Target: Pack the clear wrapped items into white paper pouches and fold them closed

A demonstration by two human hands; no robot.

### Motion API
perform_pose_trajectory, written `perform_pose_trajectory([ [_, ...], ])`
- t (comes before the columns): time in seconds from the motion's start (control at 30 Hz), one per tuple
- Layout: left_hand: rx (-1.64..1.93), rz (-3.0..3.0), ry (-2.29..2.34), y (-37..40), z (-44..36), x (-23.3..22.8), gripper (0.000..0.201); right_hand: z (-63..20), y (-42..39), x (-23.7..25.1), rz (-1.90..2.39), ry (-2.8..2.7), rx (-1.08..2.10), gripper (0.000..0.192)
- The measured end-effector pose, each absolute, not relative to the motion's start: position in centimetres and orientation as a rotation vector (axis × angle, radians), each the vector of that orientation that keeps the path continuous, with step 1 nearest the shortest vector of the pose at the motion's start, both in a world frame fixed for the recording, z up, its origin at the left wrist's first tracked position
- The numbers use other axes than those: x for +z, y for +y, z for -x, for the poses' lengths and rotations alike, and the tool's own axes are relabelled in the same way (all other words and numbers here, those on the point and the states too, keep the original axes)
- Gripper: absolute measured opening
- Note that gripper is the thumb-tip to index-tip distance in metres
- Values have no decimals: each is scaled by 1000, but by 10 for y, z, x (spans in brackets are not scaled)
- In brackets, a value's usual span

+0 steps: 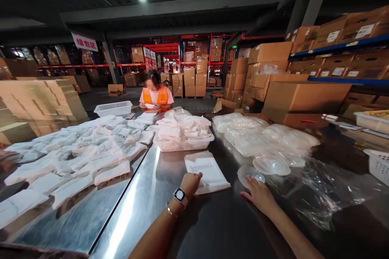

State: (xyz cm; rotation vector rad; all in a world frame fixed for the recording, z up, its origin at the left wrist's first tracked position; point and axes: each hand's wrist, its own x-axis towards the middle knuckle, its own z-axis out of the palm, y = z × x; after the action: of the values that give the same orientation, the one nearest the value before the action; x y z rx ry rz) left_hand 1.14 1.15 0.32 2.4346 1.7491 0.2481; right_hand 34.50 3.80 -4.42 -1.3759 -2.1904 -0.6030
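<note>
A flat white printed bag (206,168), apparently on top of a small stack, lies on the dark metal table in front of me. My left hand (190,186), with a watch on its wrist, is closed on the near left edge of it, thumb on top. To the right, my right hand (258,194) stretches its fingers over a shallow clear plastic bowl (247,175), touching it, with the thumb apart outside the rim. More clear bowls (272,164) lie just beyond, beside plastic-wrapped bundles (243,133).
A white basket (182,144) heaped with white bags stands ahead. Many white bags (82,158) cover the left table. Crumpled clear film (322,190) lies at right. Across the table is a person in an orange vest (156,95). Cardboard boxes (304,97) stand behind on the right.
</note>
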Motion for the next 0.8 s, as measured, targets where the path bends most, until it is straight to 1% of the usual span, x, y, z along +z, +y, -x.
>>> perform_pose_trajectory([
  [0.07,226,-2530,1709,6,-11,4,31,-340,48,-44,1417,-2133,-598,25],
  [0.13,212,-2610,1672,-3,-10,6,25,-336,51,-40,1430,-2097,-575,27],
  [0.27,279,-2703,1675,-25,-9,8,19,-307,27,-30,1276,-2147,-496,30],
  [0.37,370,-2741,1686,-39,-6,11,18,-264,-19,-24,870,-2324,-341,30],
  [0.43,458,-2769,1667,-48,-5,13,21,-237,-50,-19,442,-2422,-106,28],
  [0.5,552,-2803,1621,-57,-5,13,25,-218,-69,-14,223,-2409,-38,32],
  [0.57,665,-2812,1551,-66,-6,12,27,-211,-74,-12,227,-2346,-159,36],
  [0.63,787,-2792,1487,-75,-9,9,28,-212,-70,-12,323,-2275,-318,37],
  [0.73,977,-2777,1445,-88,-18,3,31,-213,-61,-18,438,-2226,-448,39],
  [0.8,1055,-2782,1462,-95,-26,0,28,-210,-60,-23,527,-2233,-522,39],
])
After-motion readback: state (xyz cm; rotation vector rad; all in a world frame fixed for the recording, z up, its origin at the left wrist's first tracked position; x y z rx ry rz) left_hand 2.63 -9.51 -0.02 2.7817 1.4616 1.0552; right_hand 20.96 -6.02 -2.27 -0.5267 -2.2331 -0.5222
